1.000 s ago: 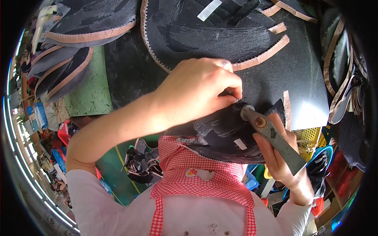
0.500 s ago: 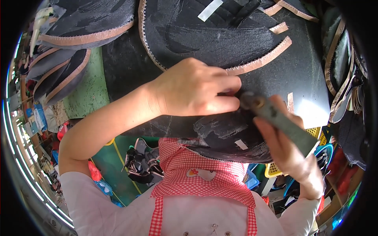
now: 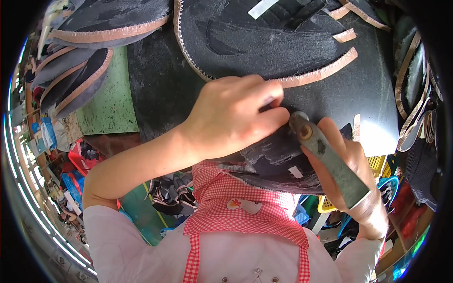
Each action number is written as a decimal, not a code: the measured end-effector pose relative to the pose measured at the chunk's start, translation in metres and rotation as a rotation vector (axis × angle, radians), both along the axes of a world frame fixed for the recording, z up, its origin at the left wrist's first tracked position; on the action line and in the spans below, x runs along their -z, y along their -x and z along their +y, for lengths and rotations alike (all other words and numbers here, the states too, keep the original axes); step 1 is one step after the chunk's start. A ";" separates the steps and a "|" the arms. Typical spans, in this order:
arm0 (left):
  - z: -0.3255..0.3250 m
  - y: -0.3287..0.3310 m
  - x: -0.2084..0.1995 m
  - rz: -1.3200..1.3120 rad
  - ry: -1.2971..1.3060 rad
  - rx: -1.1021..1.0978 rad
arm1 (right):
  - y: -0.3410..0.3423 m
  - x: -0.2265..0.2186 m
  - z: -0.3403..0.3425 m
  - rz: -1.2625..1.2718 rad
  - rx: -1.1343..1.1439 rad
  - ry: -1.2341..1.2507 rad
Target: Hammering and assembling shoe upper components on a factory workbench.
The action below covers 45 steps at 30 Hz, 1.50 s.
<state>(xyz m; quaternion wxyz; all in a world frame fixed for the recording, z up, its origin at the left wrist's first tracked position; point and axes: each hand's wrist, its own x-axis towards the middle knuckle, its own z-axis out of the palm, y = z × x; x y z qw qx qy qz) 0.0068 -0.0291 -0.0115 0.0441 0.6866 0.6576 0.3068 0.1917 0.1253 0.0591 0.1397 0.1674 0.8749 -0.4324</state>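
My left hand lies across the middle of the black board, fingers curled and pressed onto the edge of a dark shoe upper piece that hangs over the board's near side. My right hand is wrapped round a hammer with a grey metal head, a round face and a broad flared tail. Its handle is mostly hidden by the hand. The hammer's face is close to my left fingertips, over the dark piece. Just beyond my left hand lies another black upper piece with zigzag stitching and a tan edge strip.
More tan-edged upper pieces are stacked at the left, and others hang at the right. A loose tan strip lies on the board. Yellow baskets stand below on the right. Dark scraps sit below on the left.
The hammer, blurred earlier, is now sharp and slightly lower. My left fingers have shifted a little, and the whole view has moved slightly.
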 end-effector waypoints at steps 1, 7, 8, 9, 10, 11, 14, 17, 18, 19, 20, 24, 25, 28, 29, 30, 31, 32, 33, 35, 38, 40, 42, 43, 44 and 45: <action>-0.001 -0.001 -0.001 0.001 -0.002 0.001 | 0.001 -0.003 0.000 -0.033 -0.019 -0.011; -0.008 -0.015 0.007 -0.246 0.056 -0.189 | 0.004 -0.003 0.005 0.173 0.006 -0.113; -0.010 -0.017 0.007 -0.225 0.037 -0.192 | 0.008 -0.006 0.009 0.096 0.012 -0.054; -0.009 -0.020 0.007 -0.228 0.035 -0.189 | 0.005 -0.005 0.009 0.093 0.015 -0.057; -0.008 -0.023 0.006 -0.160 0.011 -0.176 | 0.000 -0.001 0.008 0.064 0.045 -0.022; -0.008 -0.026 0.005 -0.092 -0.012 -0.163 | -0.004 0.003 0.006 0.036 0.076 0.013; -0.008 -0.028 0.003 -0.045 -0.001 -0.165 | 0.012 0.006 0.012 0.260 -0.015 -0.114; -0.012 -0.029 0.002 -0.020 -0.009 -0.187 | 0.013 -0.006 0.007 0.179 -0.108 -0.174; -0.011 -0.025 0.000 -0.026 0.012 -0.190 | 0.010 -0.001 0.004 0.121 -0.113 -0.174; -0.010 -0.022 -0.002 -0.032 0.033 -0.194 | 0.008 0.005 0.001 0.062 -0.118 -0.175; -0.011 -0.019 -0.004 -0.017 0.039 -0.244 | 0.011 0.000 0.002 0.016 -0.150 -0.160; -0.018 -0.026 0.003 -0.194 0.035 -0.316 | 0.007 0.003 0.010 0.184 -0.220 -0.189; -0.018 -0.028 0.006 -0.231 0.035 -0.313 | 0.008 0.003 0.012 0.189 -0.225 -0.189; -0.018 -0.035 0.010 -0.231 0.017 -0.322 | 0.011 -0.001 0.010 0.173 -0.070 -0.150; -0.019 -0.038 0.010 -0.192 0.000 -0.330 | 0.010 0.001 0.011 0.173 -0.073 -0.149; -0.018 -0.039 0.007 -0.155 -0.010 -0.324 | 0.008 0.004 0.011 0.185 -0.101 -0.127; -0.017 -0.041 0.006 -0.156 -0.012 -0.321 | 0.007 0.005 0.011 0.196 -0.129 -0.106; -0.016 -0.042 0.006 -0.115 -0.015 -0.305 | 0.011 0.006 0.010 0.172 -0.128 -0.076; -0.017 -0.043 0.006 -0.069 -0.014 -0.298 | 0.015 0.005 0.012 0.175 -0.132 -0.072; -0.017 -0.040 0.008 -0.053 -0.015 -0.296 | 0.021 0.002 0.017 0.217 -0.134 -0.136; -0.019 -0.036 0.006 -0.031 -0.059 -0.235 | 0.014 -0.004 0.006 0.197 -0.200 -0.214; -0.020 -0.030 -0.005 -0.025 0.041 -0.330 | 0.014 -0.004 0.005 -0.018 -0.196 -0.188; -0.028 -0.030 -0.001 -0.102 0.061 -0.395 | 0.014 -0.006 0.008 0.025 -0.216 -0.184; -0.032 -0.030 0.001 -0.153 0.053 -0.385 | 0.014 -0.008 0.009 0.050 -0.230 -0.183; -0.031 -0.032 0.002 -0.150 0.050 -0.390 | 0.012 -0.007 0.009 0.030 -0.147 -0.133; -0.029 -0.033 0.005 -0.216 0.047 -0.373 | 0.012 -0.006 0.011 0.031 -0.149 -0.135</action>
